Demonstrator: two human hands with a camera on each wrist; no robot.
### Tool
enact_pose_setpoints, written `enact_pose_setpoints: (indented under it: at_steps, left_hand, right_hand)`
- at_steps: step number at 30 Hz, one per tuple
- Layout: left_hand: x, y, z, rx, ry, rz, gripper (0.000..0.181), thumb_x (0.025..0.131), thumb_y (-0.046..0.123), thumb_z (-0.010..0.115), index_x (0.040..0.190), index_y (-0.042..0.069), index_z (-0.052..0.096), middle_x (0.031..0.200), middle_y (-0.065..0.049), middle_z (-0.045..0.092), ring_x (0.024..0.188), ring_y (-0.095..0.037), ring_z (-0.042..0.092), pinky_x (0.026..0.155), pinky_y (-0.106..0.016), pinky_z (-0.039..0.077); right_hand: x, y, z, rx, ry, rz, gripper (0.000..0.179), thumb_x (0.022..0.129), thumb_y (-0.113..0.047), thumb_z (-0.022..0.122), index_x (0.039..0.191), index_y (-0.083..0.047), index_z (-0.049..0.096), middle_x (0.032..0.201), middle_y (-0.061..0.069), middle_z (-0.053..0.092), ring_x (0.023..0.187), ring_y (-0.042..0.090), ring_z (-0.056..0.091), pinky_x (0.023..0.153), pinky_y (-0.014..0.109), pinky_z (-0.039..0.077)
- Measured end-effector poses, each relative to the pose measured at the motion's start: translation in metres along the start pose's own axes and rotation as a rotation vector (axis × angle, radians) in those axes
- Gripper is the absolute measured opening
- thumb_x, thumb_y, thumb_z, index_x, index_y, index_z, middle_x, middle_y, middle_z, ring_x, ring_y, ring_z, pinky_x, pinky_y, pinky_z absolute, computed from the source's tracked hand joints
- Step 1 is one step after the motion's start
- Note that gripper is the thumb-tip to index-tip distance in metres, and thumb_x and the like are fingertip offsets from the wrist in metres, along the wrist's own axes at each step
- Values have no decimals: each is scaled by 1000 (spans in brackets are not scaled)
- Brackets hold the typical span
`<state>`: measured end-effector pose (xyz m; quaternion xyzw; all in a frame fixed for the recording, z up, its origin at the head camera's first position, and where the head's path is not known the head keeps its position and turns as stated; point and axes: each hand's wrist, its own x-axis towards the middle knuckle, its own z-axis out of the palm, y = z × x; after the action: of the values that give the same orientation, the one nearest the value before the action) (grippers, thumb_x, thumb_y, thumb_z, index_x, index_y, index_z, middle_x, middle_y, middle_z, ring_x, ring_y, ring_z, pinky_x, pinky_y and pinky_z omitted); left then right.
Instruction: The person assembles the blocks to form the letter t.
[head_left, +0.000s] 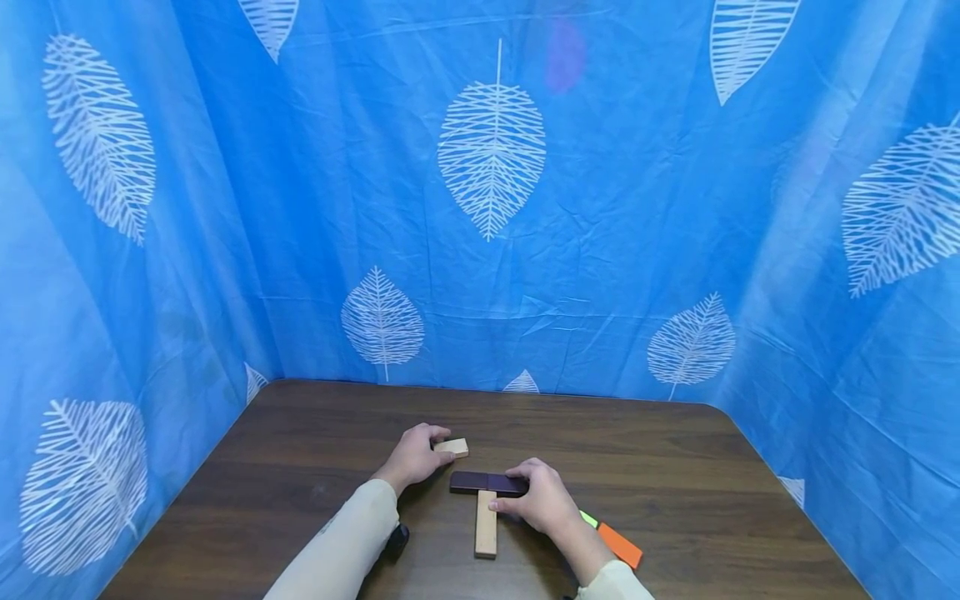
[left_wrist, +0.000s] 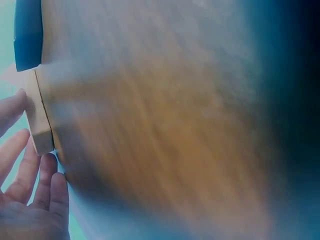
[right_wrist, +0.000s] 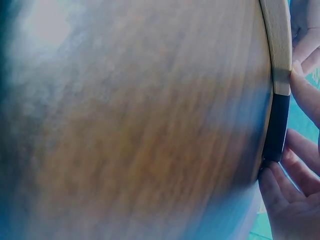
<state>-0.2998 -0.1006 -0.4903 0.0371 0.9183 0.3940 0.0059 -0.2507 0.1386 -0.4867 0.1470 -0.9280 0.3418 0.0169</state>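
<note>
My left hand (head_left: 416,454) holds a short light wooden block (head_left: 453,448) at its left end, thumb on the near side and fingers at the far side. To the right and nearer, two dark blocks (head_left: 469,482) lie end to end in a row. My right hand (head_left: 543,498) grips the right one, fingers at its far right end. The right thumb reaches beside a light wooden plank (head_left: 486,529) that runs toward me from the row's middle, forming a T. In the right wrist view, fingertips meet the end of the dark block (right_wrist: 276,127).
By the right forearm lie an orange block (head_left: 620,546) and a partly covered green block (head_left: 588,518). A black object (head_left: 396,542) shows under the left sleeve. The brown wooden table (head_left: 675,467) is bounded by blue leaf-patterned curtains (head_left: 585,250) behind and at both sides.
</note>
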Motion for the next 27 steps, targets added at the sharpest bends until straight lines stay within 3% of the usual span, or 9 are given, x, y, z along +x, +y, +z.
enact_pose_setpoints:
  at_steps: [7,11,15,23,27]
  left_hand:
    - [2,1,0,44,-10,30,32,90,17,78,118,2,73,107,-9,62,95,-24,57,89,-46,50]
    - [1,2,0,42,-6,58,23,89,13,79,110,5,75,107,-8,64,96,-24,57,88,-46,49]
    - [0,6,-1,31,-3,46,22,88,12,80,108,8,74,109,-7,68,98,-24,59,90,-47,48]
    - [0,10,-3,8,38,56,18,83,8,83,100,9,77,97,-4,71,90,-22,61,86,-46,50]
    - [1,11,-3,-14,59,35,19,85,7,81,103,9,77,93,-3,70,88,-22,62,83,-45,52]
  right_hand:
    - [0,0,2,5,-2,2,55,69,-36,94,107,-1,75,100,3,65,95,24,62,87,46,51]
    - [1,0,2,8,-3,5,55,69,-36,94,107,-2,75,100,3,65,95,23,62,87,46,51]
    - [2,-1,1,6,-12,20,55,69,-37,94,108,-2,75,101,3,64,96,23,62,87,47,51]
    - [1,0,1,9,3,5,54,69,-36,94,107,-2,75,101,4,65,96,24,62,87,47,51]
    - [0,1,1,12,12,-11,54,69,-36,94,106,-2,75,100,3,65,95,24,62,86,46,51]
